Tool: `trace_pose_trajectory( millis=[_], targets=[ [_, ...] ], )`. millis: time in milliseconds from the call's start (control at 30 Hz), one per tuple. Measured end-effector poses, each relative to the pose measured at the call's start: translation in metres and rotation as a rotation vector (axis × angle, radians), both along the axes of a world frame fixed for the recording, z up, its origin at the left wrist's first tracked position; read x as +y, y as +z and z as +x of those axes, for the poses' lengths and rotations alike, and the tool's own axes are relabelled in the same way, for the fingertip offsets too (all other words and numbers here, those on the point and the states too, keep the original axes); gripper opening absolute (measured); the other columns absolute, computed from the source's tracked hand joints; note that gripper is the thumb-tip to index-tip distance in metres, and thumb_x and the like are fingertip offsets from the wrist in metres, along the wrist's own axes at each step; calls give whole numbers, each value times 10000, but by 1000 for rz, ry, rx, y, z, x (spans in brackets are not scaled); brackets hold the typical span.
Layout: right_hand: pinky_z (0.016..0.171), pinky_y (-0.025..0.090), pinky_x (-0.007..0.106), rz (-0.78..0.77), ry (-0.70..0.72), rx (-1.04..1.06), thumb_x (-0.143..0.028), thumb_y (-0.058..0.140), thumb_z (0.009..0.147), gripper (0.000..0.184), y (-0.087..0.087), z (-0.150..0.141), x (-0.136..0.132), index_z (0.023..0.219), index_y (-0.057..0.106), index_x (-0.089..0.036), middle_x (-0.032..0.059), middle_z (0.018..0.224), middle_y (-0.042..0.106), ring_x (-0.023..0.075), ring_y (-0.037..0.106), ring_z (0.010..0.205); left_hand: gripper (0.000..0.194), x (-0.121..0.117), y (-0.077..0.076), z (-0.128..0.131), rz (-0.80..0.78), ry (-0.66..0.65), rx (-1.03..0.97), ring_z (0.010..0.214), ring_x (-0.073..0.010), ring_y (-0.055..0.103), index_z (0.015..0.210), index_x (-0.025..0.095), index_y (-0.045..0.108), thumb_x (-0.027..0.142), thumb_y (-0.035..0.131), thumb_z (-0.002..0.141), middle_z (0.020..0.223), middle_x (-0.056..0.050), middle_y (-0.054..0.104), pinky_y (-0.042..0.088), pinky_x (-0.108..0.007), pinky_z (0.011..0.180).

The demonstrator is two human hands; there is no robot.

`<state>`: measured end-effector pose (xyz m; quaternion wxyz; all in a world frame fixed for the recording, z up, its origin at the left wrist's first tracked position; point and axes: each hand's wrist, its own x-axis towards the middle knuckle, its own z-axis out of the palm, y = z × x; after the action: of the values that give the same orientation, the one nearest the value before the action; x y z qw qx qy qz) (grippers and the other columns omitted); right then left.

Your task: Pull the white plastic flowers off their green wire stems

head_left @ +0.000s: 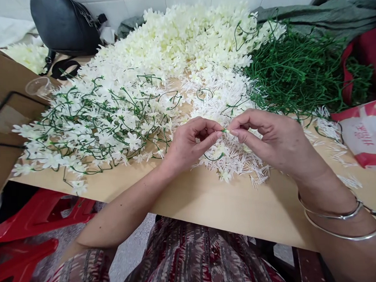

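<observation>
My left hand (191, 143) and my right hand (269, 138) meet fingertip to fingertip above the table's near middle. Both are closed in a pinch on a thin green stem (225, 131) between them. A curl of that green stem hangs below my left hand. Under the hands lies a heap of small white spiky flower parts (226, 98). To the left lies a spread of green stems with white flowers fitted on them (97, 119). A big pile of loose cream flower heads (184, 38) fills the far middle.
A mound of bare green stems (299, 71) lies at the far right beside a red bag (364, 56) and a red-and-white packet (365, 135). A clear plastic cup (39, 86) and a black bag (63, 24) stand far left. Red stools (33, 220) are below the tan table (224, 205).
</observation>
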<state>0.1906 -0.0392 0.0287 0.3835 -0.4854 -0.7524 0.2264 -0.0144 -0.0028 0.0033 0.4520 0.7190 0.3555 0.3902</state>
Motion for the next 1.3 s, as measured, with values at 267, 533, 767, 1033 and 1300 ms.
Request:
trace_pose_trajectory(
  millis=[267,533,767,1033,1300],
  targets=[
    [651,486,353,-40,-26,23,-257,660,926,55,-4,-2,0,881,678,-284,1,791,708,190,634,690,167,1,-5,1,-71,-3,40,579,-107,572,911,182,701,346,705,939,696,-6,655,425,-246,514],
    [661,495,353,-49,-37,131,-327,686,921,103,-26,-10,5,829,676,-280,8,790,700,191,651,710,153,2,-17,4,-65,36,-21,643,-116,697,914,171,681,316,693,961,731,-15,716,482,-199,531],
    [615,470,322,-70,-85,217,-336,734,893,84,-22,-7,6,873,697,-264,-3,767,679,155,605,663,120,0,-13,6,-65,21,-59,662,-91,676,997,163,728,275,724,954,850,-23,745,510,-217,580],
    [591,460,334,-111,-35,186,-454,740,895,189,-19,1,9,833,716,-277,7,738,688,166,579,637,175,4,-20,4,-184,-8,-86,665,-99,697,944,173,708,336,766,915,768,-2,708,503,-195,564],
    [605,462,335,-137,-34,158,-426,744,892,175,-18,4,10,823,702,-272,9,745,674,174,586,663,109,3,-16,6,-196,-10,-73,667,-103,702,951,170,715,279,711,959,763,-15,730,503,-206,585]
  ],
)
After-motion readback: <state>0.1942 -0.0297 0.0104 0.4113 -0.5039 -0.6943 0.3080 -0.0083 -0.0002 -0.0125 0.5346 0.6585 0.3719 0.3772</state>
